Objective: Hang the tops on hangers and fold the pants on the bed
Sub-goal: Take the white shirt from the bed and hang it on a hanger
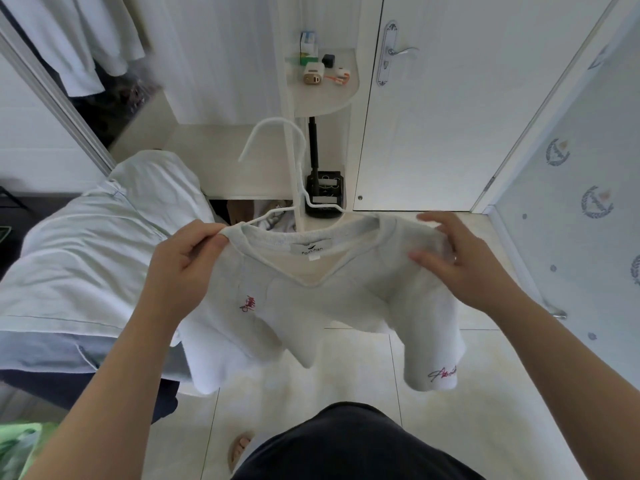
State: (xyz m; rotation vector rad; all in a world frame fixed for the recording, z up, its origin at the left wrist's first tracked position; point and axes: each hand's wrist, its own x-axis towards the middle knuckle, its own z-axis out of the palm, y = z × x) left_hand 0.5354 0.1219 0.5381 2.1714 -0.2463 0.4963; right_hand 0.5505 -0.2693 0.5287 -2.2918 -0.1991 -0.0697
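A pale grey V-neck top [311, 306] with small red embroidery hangs in the air in front of me, over the floor. A white hanger [277, 147] is inside its neck, with the hook sticking up and away from me. My left hand [187, 258] pinches the top's left shoulder at the hanger's end. My right hand [457, 258] lies over the right shoulder with spread, fairly straight fingers; motion blur hides whether it grips the cloth. The bed [76, 265] with pale bedding lies to the left.
A white door [485, 98] with a metal handle stands ahead. A small rounded shelf [325, 91] holds several small items. A black stand [323, 192] sits below it. White clothes [79, 39] hang at the upper left. Pale floor tiles lie below.
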